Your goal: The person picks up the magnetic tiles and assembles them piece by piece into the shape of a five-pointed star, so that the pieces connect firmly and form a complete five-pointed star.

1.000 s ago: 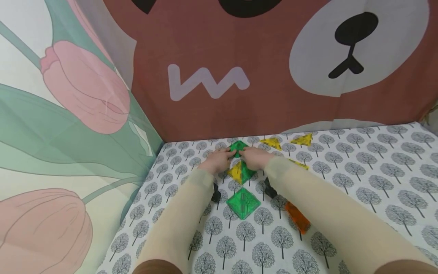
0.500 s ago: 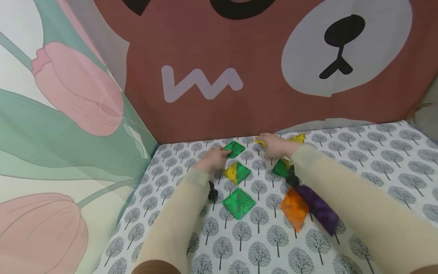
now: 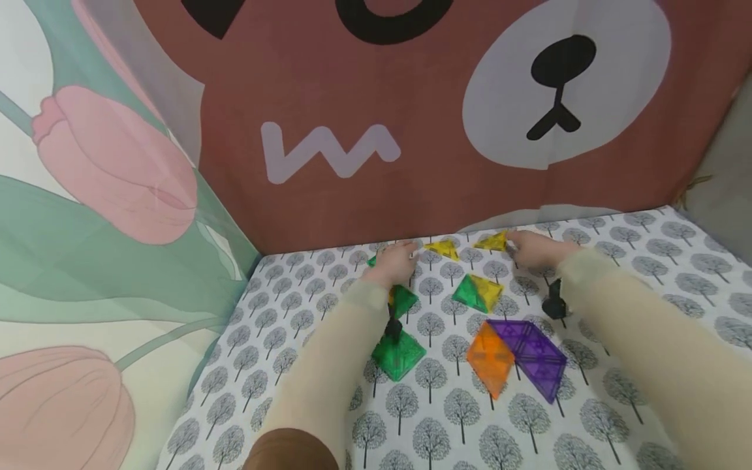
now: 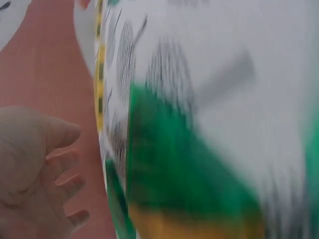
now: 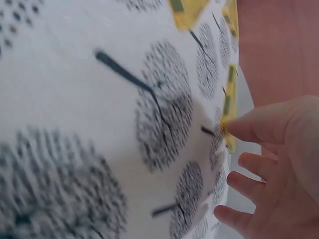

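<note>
Translucent magnetic tiles lie flat on a tree-print cloth. At the back, my left hand [image 3: 396, 262] hovers with relaxed, spread fingers over a mostly hidden green tile [image 3: 371, 261]; the left wrist view shows it holding nothing. To its right lies a yellow triangular tile [image 3: 442, 249]. My right hand [image 3: 537, 250] is at the right corner of another yellow triangular tile [image 3: 492, 241]. In the right wrist view the thumb [image 5: 251, 127] touches this tile's edge [image 5: 230, 94]; the index fingertip is hidden behind the thumb. The other fingers are loosely bent.
Nearer lie a green-and-yellow diamond [image 3: 478, 292], an orange tile [image 3: 491, 360], a purple tile group [image 3: 531, 352] and a green diamond [image 3: 399, 356]. A partly covered green-and-yellow diamond [image 3: 404, 300] sits under the left wrist. A brown bear-print curtain [image 3: 329, 209] stands behind the cloth.
My right hand has left the back green tile and moved right, past the first yellow triangle to the second. My left hand has moved off the green tile's edge, rightward. The view has turned right.
</note>
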Motion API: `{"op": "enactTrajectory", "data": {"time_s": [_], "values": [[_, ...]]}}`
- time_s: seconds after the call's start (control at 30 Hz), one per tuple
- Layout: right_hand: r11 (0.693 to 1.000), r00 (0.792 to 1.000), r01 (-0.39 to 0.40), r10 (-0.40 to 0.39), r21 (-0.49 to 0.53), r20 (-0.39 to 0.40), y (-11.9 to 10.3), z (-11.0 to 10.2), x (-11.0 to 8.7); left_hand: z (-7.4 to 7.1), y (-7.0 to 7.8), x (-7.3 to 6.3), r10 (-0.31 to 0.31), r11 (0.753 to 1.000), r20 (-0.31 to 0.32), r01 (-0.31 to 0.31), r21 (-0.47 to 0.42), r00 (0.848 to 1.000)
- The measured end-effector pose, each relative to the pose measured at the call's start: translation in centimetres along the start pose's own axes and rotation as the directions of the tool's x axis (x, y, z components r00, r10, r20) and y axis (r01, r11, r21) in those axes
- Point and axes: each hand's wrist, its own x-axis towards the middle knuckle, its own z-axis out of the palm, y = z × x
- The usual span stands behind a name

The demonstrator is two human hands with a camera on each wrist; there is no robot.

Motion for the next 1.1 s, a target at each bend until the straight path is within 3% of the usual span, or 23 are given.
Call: {"op": "enactTrajectory", "data": {"time_s": [0.17,0.37,0.47,0.8,1.1], "values": [[0.997,1.000,-0.002,0.001,-0.077,-0.007,-1.0,1.1,0.2,1.5,2.4,1.4,0.025,1.000,0.064,-0.025,0.011,0.998],[0.996,0.999,-0.006,0.003,-0.093,-0.032,-1.5,1.7,0.1,2.4,3.0,2.3,-0.039,0.999,0.100,0.042,-0.030,0.994],[0.996,0.999,0.026,-0.029,-0.090,-0.029,-1.4,1.9,0.2,2.5,3.2,2.4,-0.066,0.998,0.109,0.066,0.005,0.992],[0.997,0.999,0.045,-0.044,-0.070,0.021,-1.5,2.2,-0.2,1.6,4.5,1.8,0.010,0.984,0.074,-0.023,0.176,0.997],[0.998,0.998,0.053,-0.052,-0.019,0.039,-3.0,2.8,0.0,1.9,5.4,1.9,0.052,0.973,0.085,-0.070,0.220,0.995]]}}
